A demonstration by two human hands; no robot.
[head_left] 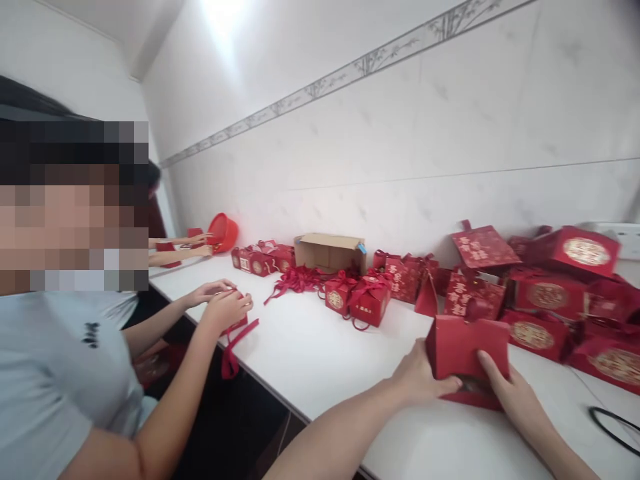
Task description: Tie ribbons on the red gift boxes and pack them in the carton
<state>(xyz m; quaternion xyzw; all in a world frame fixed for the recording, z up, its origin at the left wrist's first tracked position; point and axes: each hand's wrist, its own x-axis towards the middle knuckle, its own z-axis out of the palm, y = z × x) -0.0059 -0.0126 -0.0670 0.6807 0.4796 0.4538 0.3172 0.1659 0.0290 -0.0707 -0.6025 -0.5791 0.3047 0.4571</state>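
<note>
A red paper gift box stands on the white table between my hands, with a ribbon at its top and a dark opening low on the near side. My left hand grips its left side, the thumb lying along the lower front edge. From the right, my right hand holds it, thumb pressed on the front panel. The far fingers of both hands are hidden behind the box. Just beyond it lie stacked red gift boxes with gold round emblems.
A co-worker's hands work on a small red box to the left. Along the wall are an open cardboard box, loose red ribbons, ribboned boxes and a red basket. A black cable lies at right.
</note>
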